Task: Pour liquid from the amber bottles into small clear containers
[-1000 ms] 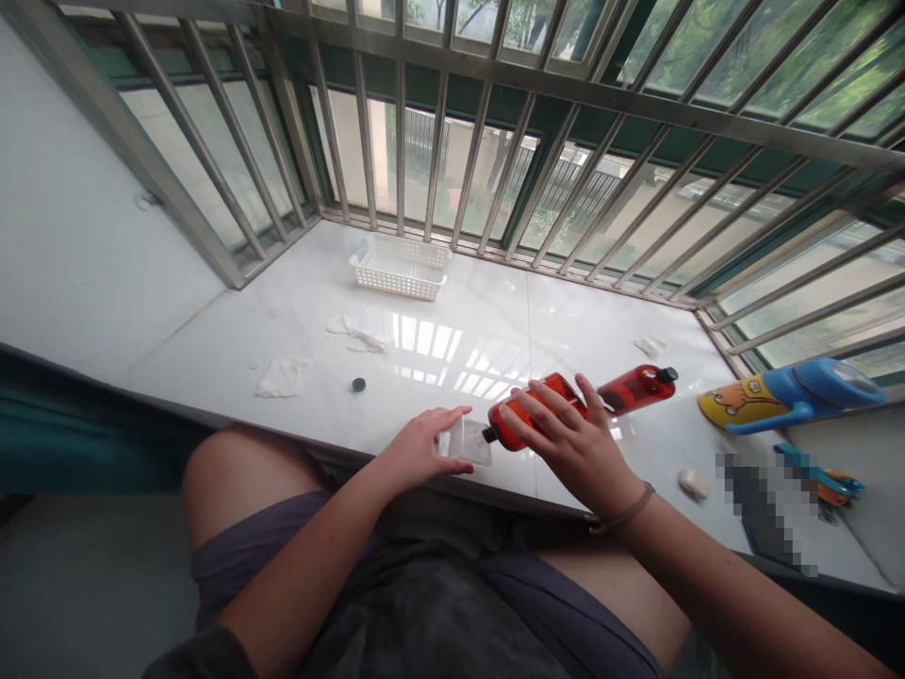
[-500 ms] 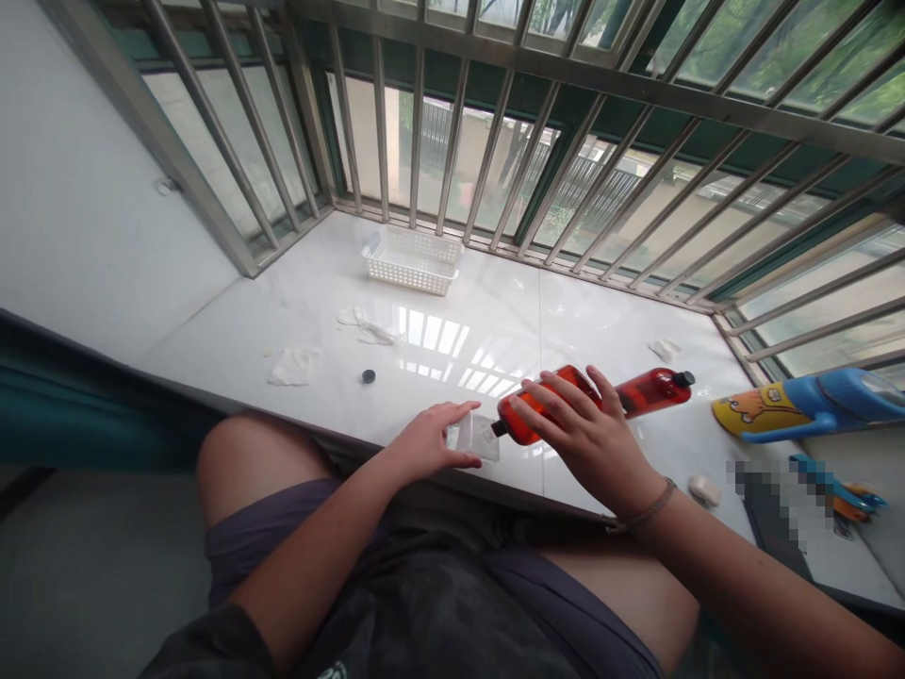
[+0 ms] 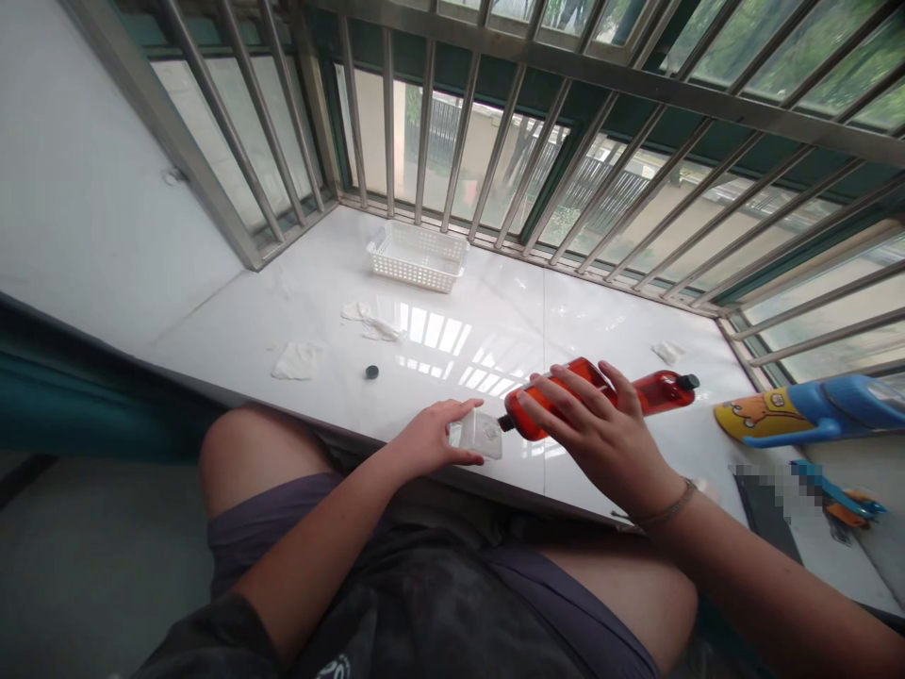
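Near the front edge of the white tabletop, my left hand (image 3: 435, 436) curls its thumb and fingers around a small clear plastic cup (image 3: 487, 436). In my right hand (image 3: 600, 424) is an amber-red bottle (image 3: 527, 413), tipped on its side with its dark neck pointing left at the cup's rim. Whether liquid is flowing I cannot tell. Behind my right hand lies a second red bottle (image 3: 665, 389) with a black cap on. A loose black bottle cap (image 3: 371, 372) rests to the left of the cup.
A white plastic basket (image 3: 417, 269) stands at the back by the barred window. Crumpled tissues (image 3: 298, 360) lie at left, another tissue (image 3: 668, 352) at right. A blue and yellow water bottle (image 3: 806, 407) lies at far right, near blue-handled tools (image 3: 827, 486).
The bottle in my right hand has shifted slightly right, its neck drawing back from inside the cup's opening to the rim. My left hand stays on the cup. The view moved a little.
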A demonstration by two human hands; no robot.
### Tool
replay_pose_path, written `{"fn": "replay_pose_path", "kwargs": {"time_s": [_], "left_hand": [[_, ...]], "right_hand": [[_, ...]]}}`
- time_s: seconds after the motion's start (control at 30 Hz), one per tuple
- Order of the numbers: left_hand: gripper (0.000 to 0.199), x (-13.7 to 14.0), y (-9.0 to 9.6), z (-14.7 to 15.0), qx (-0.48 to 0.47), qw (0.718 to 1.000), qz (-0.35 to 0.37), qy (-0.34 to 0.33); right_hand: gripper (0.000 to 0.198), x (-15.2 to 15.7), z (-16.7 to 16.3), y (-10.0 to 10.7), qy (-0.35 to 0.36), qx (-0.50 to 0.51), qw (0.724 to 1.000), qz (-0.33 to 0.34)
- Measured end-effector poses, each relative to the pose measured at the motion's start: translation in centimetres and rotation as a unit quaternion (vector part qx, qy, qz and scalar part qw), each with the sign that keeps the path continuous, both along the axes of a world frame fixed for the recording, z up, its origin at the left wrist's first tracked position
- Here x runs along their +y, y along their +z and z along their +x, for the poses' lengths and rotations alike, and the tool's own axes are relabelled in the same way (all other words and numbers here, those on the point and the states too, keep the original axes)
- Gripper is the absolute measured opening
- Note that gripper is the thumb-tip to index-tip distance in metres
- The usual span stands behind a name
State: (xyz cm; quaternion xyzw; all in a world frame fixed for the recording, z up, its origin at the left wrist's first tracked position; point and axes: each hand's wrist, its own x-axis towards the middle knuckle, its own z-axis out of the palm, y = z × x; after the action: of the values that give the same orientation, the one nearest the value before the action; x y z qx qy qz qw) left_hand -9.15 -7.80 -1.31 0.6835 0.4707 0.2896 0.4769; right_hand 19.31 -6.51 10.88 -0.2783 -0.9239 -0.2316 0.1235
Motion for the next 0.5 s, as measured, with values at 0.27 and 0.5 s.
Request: {"fn": "replay_pose_path", "kwargs": {"time_s": [0.27, 0.5], "left_hand": [[0.093, -0.2, 0.3, -0.1, 0.007, 1.000, 0.005, -0.005], [0.078, -0.4, 1.1, -1.1, 0.017, 0.999, -0.018, 0.032]], "right_hand": [[0.060, -1.1, -0.1, -3.2, -0.072, 0.064, 0.993, -0.063], [0.065, -3.5, 0.0, -8.8, -0.174, 0.276, 0.933, -0.154]]}}
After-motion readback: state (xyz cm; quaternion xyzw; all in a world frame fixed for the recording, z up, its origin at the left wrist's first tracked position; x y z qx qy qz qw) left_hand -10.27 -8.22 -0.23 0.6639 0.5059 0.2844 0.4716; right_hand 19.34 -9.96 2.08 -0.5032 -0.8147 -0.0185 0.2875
